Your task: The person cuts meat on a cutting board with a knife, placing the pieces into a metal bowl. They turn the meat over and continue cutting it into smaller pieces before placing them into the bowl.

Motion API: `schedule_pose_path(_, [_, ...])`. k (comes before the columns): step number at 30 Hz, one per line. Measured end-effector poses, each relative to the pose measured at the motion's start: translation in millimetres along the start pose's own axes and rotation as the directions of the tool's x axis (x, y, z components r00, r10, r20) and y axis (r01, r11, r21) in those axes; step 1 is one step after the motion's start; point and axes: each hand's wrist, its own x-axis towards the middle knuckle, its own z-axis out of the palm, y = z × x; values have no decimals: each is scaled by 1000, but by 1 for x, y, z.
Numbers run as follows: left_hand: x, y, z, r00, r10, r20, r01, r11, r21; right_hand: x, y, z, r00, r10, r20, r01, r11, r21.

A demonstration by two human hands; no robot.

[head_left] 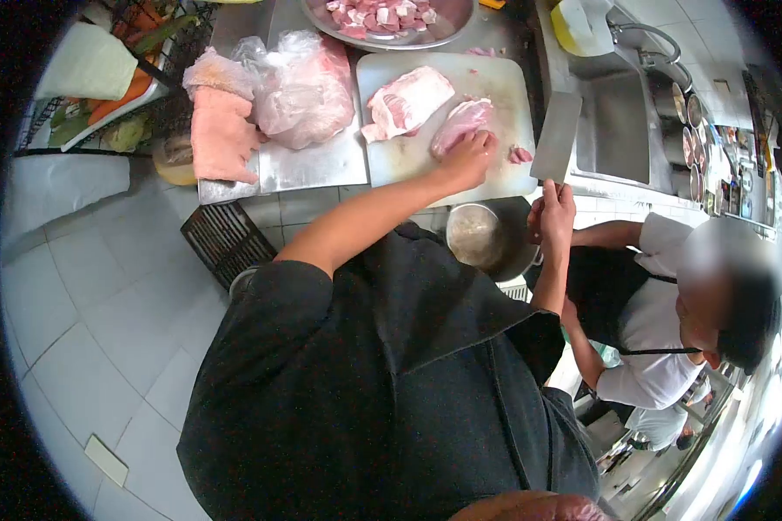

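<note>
My left hand (467, 163) presses its closed fingers on a small piece of raw meat (460, 124) lying on the white cutting board (504, 78). Beside that piece rests a larger chunk of pale, fatty meat (417, 97). A cleaver (556, 135) with a broad rectangular blade is gripped in my right hand (553, 210), its blade pointing away from me at the board's right edge, apart from the meat. Near the blade, a small red scrap of meat (520, 154) lies on the board.
A metal bowl of cubed meat (382, 39) stands behind the board. Left of it are bagged meat (302, 91) and a slab of skin (222, 130). A sink (613, 126) is at right, a pot (482, 234) below the board. A co-worker (660, 347) stands close on my right.
</note>
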Motion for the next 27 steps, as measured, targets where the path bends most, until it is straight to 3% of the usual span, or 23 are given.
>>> schedule_pose_path(2, [5, 4, -3, 997, -62, 41, 64, 996, -60, 10, 29, -6, 997, -69, -23, 67, 993, -95])
schedule_pose_path(10, [17, -4, 7, 997, -72, 34, 73, 997, -31, 0, 86, -10, 989, 21, -150, -76, 926, -370])
schedule_pose_path(11, [18, -5, 9, 996, -78, 41, 79, 997, -17, 3, 99, -11, 988, -14, -154, -49, 916, -398])
schedule_pose_path(14, [19, -8, 8, 992, -89, 86, 92, 995, -39, 2, 116, 0, 929, -341, -144, 237, 847, -476])
schedule_pose_path(18, [19, -6, 2, 993, -72, 94, 73, 997, -9, 10, 136, 9, 969, -170, -181, 86, 914, -397])
schedule_pose_path(19, [19, -8, 5, 995, -59, 78, 59, 998, 3, -4, 102, 18, 981, -26, -191, -34, 952, -304])
schedule_pose_path(25, [17, -16, 15, 996, 3, 90, -11, 996, 85, -9, 86, 32, 978, 3, -209, -75, 938, -339])
schedule_pose_path(26, [16, -16, 16, 997, -7, 83, 0, 997, 83, 10, 131, 26, 976, -62, -207, -17, 933, -360])
schedule_pose_path(27, [14, -17, 16, 997, 28, 75, -34, 996, 86, 0, 104, 30, 974, 75, -211, -139, 942, -305])
